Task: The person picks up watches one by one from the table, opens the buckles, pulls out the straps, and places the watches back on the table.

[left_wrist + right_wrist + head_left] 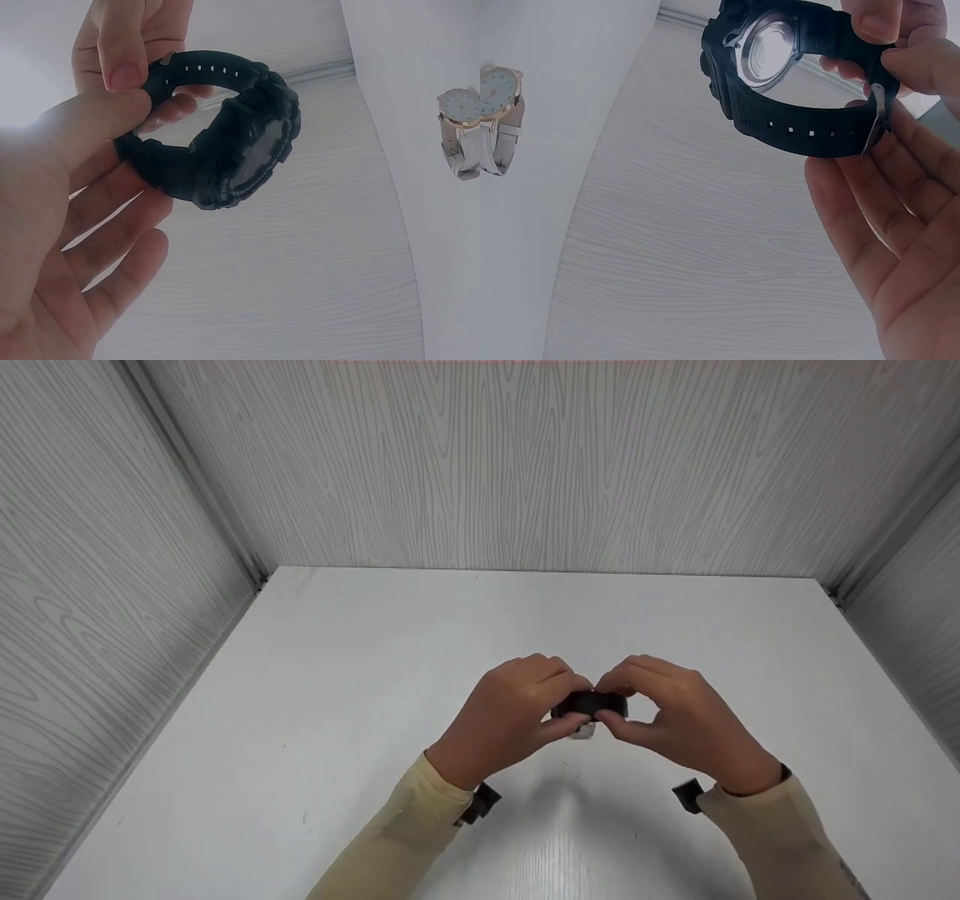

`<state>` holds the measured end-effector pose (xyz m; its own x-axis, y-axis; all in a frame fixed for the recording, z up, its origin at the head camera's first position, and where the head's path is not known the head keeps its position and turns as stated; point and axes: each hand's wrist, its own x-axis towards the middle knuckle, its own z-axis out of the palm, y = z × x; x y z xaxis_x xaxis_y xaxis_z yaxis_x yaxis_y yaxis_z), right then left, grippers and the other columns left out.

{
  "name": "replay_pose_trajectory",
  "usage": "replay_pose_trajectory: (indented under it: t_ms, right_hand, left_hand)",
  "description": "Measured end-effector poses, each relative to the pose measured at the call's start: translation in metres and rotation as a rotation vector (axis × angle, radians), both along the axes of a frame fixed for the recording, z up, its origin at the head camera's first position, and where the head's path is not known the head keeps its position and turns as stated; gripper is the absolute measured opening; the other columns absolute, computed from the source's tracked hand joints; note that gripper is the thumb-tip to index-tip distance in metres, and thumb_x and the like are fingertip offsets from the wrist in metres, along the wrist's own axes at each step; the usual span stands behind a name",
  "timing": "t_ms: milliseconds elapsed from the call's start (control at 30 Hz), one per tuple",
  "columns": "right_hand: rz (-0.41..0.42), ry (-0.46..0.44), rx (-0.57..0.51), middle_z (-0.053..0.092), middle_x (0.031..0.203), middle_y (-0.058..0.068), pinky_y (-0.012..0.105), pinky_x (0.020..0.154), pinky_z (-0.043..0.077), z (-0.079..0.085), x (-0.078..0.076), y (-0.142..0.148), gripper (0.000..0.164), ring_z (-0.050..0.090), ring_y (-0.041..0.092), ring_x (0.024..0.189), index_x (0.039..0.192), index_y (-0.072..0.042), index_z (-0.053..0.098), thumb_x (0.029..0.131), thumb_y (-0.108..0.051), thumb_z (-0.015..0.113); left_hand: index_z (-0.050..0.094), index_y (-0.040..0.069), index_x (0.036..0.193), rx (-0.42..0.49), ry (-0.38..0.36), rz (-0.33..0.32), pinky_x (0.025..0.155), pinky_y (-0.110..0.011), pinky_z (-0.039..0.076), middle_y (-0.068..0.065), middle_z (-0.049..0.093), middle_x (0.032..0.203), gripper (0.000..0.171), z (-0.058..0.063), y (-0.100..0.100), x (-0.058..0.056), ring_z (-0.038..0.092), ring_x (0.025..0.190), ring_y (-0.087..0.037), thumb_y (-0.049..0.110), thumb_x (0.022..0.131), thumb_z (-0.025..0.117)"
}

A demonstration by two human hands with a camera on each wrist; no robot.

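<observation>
A black sports wristwatch is held up between both hands, its strap bent round into a loop. My left hand pinches the strap between thumb and fingers from the left. From the right, my right hand pinches the same strap close beside the left fingertips. The watch case faces away from the hands in the left wrist view. In the right wrist view, the shiny metal case back shows, with a metal buckle near the fingers. Fingers partly hide the strap ends.
A second watch, with a gold-rimmed white dial and pale strap, stands on the white tabletop behind the hands. Wood-grain panels enclose the table at the back and sides. Small black wrist-worn pieces sit at both sleeves.
</observation>
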<state>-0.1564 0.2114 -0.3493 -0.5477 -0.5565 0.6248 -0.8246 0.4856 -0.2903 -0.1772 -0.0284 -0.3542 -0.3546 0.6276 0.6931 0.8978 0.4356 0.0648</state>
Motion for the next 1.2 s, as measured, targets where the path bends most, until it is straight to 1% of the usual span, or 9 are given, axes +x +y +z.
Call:
replay_pose_trajectory:
  t_ms: [67,267,500,667,767,933,1067,1200]
  right_hand:
    - [0.006,-0.006,-0.006,0.069,0.095,-0.004,0.014,0.079,0.050,0.0000,0.0000,0.0002,0.022,0.064,0.008,0.085,0.103,-0.011,0.071,0.085,-0.001,0.079]
    - [-0.010,-0.010,0.005,0.069,0.097,-0.007,0.014,0.079,0.051,-0.0006,-0.0007,0.0011,0.027,0.063,0.006,0.086,0.103,-0.012,0.070,0.082,0.001,0.081]
    - [0.013,-0.055,-0.013,0.067,0.097,-0.008,0.015,0.079,0.051,-0.0001,-0.0011,0.0025,0.026,0.064,0.005,0.086,0.104,-0.012,0.068,0.084,0.002,0.077]
    - [0.000,-0.062,-0.002,0.067,0.105,-0.009,0.016,0.088,0.050,0.0003,-0.0005,0.0010,0.030,0.065,0.008,0.096,0.110,-0.011,0.067,0.084,0.000,0.078]
    - [-0.018,-0.041,0.017,0.068,0.105,-0.008,0.016,0.087,0.050,-0.0005,-0.0007,0.0009,0.030,0.066,0.007,0.097,0.109,-0.011,0.069,0.084,-0.002,0.081]
    - [-0.014,0.009,0.031,0.068,0.100,-0.006,0.014,0.079,0.050,-0.0015,-0.0015,0.0005,0.026,0.066,0.007,0.091,0.103,-0.010,0.070,0.082,-0.001,0.082]
    - [-0.005,0.027,0.023,0.067,0.098,-0.005,0.015,0.078,0.050,-0.0023,-0.0019,-0.0004,0.026,0.066,0.008,0.089,0.102,-0.009,0.069,0.080,0.001,0.080]
    - [-0.002,0.040,0.020,0.068,0.098,-0.004,0.015,0.078,0.051,-0.0030,-0.0018,-0.0009,0.027,0.065,0.008,0.087,0.102,-0.009,0.070,0.079,0.001,0.081]
  left_hand:
    - [0.076,0.012,0.104,0.005,-0.004,-0.004,0.073,-0.023,0.051,0.002,0.070,0.093,0.019,0.0000,0.0000,-0.0002,0.061,0.083,-0.012,0.025,0.091,0.081]
    - [0.076,0.013,0.101,0.027,-0.010,-0.022,0.072,-0.022,0.050,0.003,0.070,0.091,0.016,-0.0002,0.0002,-0.0021,0.060,0.082,-0.011,0.024,0.092,0.080]
    - [0.076,0.012,0.100,0.044,-0.011,-0.025,0.071,-0.021,0.050,0.003,0.071,0.091,0.016,0.0005,-0.0016,-0.0034,0.060,0.082,-0.011,0.023,0.091,0.081]
    - [0.077,0.011,0.103,0.028,-0.023,-0.009,0.073,-0.022,0.052,0.002,0.070,0.094,0.019,0.0003,-0.0029,-0.0031,0.062,0.084,-0.012,0.021,0.088,0.083]
    - [0.077,0.011,0.104,0.014,-0.023,-0.006,0.073,-0.022,0.052,0.002,0.070,0.095,0.021,-0.0006,-0.0026,-0.0029,0.062,0.084,-0.012,0.023,0.088,0.084]
    - [0.076,0.012,0.104,-0.005,-0.022,-0.012,0.073,-0.021,0.052,0.002,0.070,0.094,0.022,-0.0022,-0.0008,-0.0031,0.060,0.083,-0.011,0.027,0.090,0.082]
    - [0.075,0.012,0.105,-0.004,-0.045,-0.018,0.072,-0.020,0.051,0.003,0.069,0.094,0.020,-0.0032,0.0004,-0.0028,0.060,0.083,-0.010,0.025,0.090,0.081]
    - [0.075,0.012,0.108,-0.005,-0.066,-0.019,0.075,-0.020,0.052,0.004,0.070,0.096,0.023,-0.0035,0.0009,-0.0022,0.061,0.087,-0.010,0.026,0.091,0.080]
